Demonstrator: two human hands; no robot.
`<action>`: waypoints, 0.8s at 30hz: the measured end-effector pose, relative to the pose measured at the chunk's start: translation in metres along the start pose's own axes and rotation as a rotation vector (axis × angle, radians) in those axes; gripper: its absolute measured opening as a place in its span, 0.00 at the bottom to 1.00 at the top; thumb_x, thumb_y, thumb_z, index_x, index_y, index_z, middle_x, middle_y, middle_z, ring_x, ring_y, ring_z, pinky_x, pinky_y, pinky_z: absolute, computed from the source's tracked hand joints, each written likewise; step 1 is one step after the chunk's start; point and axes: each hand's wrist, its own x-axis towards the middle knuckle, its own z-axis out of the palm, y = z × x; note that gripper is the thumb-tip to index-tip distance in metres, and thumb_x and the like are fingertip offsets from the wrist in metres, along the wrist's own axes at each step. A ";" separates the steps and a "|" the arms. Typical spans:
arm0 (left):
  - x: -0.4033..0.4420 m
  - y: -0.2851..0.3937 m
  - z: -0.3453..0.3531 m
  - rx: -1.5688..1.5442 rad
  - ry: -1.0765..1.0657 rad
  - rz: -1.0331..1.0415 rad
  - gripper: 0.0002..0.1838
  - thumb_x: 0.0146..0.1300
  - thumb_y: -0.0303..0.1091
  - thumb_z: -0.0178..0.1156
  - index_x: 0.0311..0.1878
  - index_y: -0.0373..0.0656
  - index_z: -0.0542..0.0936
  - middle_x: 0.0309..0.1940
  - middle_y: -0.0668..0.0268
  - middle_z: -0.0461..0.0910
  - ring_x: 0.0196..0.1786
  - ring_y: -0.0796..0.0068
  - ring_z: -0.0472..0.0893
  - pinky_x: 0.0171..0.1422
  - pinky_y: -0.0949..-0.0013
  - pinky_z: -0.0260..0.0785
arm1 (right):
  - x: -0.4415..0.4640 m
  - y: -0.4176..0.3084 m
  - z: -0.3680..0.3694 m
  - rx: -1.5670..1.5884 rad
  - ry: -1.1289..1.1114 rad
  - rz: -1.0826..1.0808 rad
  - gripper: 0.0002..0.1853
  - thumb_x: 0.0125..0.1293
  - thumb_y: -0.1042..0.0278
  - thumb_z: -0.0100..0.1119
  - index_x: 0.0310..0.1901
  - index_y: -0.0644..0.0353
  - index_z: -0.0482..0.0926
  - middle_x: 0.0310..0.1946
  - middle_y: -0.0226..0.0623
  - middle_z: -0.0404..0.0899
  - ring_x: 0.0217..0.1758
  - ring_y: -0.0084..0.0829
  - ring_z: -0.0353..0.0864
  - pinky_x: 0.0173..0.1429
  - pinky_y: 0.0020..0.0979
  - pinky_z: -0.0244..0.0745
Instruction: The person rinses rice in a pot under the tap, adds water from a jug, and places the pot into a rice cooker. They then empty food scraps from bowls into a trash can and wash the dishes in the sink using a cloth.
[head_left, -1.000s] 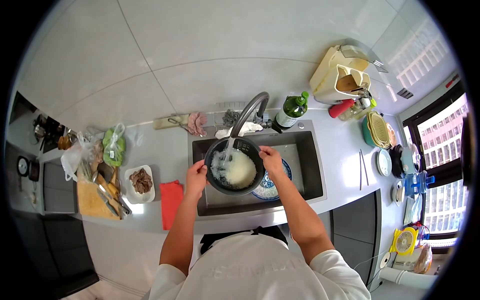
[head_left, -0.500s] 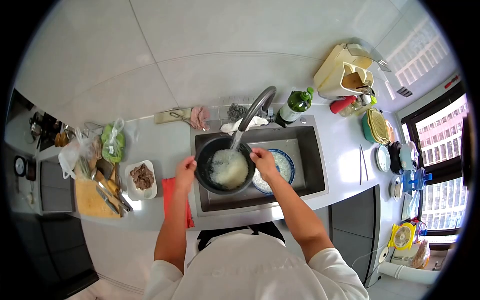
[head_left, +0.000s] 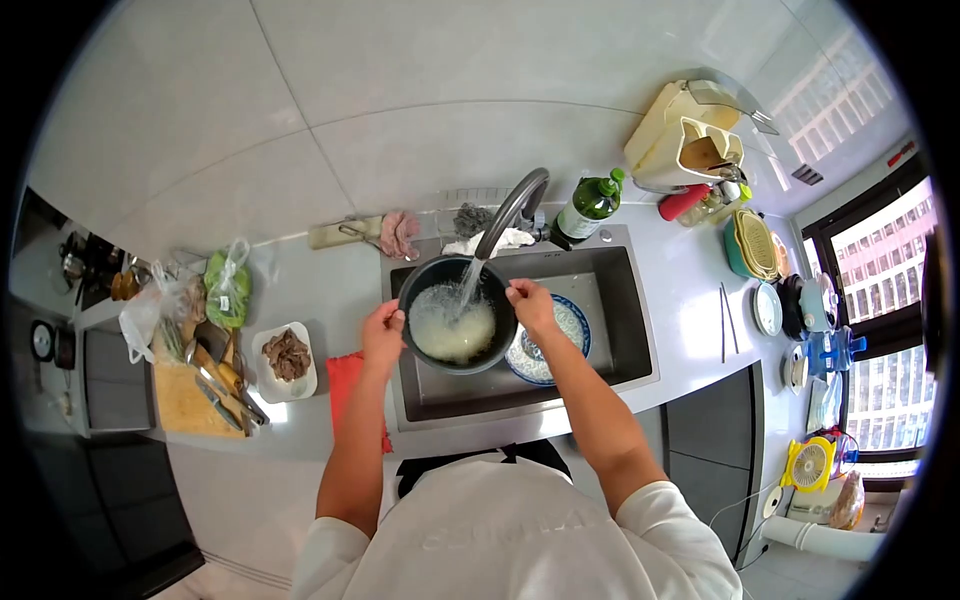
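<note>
Both my hands hold a dark round pot [head_left: 497, 352] by opposite sides of its rim, over the sink [head_left: 620, 330]. My left hand [head_left: 382, 335] is closed on the left edge, and my right hand [head_left: 531, 305] grips the right edge. Inside the pot lies white rice [head_left: 452, 335] under cloudy water. A stream runs into it from the curved grey faucet [head_left: 515, 205]. Behind my right forearm, a blue-and-white bowl [head_left: 582, 335] sits in the sink, partly hidden by the pot and arm.
Left of the sink are a red cloth [head_left: 345, 385], a white dish of dark sliced meat [head_left: 310, 378] and a cutting board [head_left: 175, 400] with knives. A green bottle [head_left: 590, 212] stands behind the sink. Chopsticks [head_left: 723, 325] lie on the right counter.
The pot has shifted slightly right and up, together with both hands. The water in it looks higher and covers more of the rice.
</note>
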 end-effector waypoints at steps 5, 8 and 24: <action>-0.005 -0.029 0.007 0.060 0.019 -0.038 0.15 0.78 0.30 0.62 0.63 0.38 0.84 0.44 0.67 0.86 0.40 0.78 0.82 0.44 0.70 0.77 | -0.014 0.028 -0.022 0.067 -0.093 0.094 0.10 0.74 0.72 0.67 0.52 0.65 0.86 0.40 0.34 0.88 0.41 0.24 0.82 0.50 0.30 0.77; 0.005 -0.033 -0.018 0.066 0.067 0.003 0.15 0.78 0.30 0.62 0.63 0.36 0.83 0.48 0.66 0.87 0.47 0.76 0.83 0.59 0.71 0.74 | -0.012 0.019 0.013 0.076 -0.117 0.119 0.11 0.72 0.69 0.69 0.51 0.66 0.87 0.39 0.37 0.89 0.41 0.26 0.84 0.50 0.31 0.78; 0.005 -0.023 -0.006 0.059 0.031 0.002 0.15 0.79 0.31 0.61 0.64 0.39 0.83 0.42 0.68 0.85 0.34 0.80 0.80 0.32 0.71 0.74 | -0.006 -0.003 0.002 -0.054 0.033 -0.015 0.11 0.71 0.67 0.71 0.48 0.65 0.88 0.37 0.38 0.89 0.38 0.29 0.85 0.47 0.33 0.79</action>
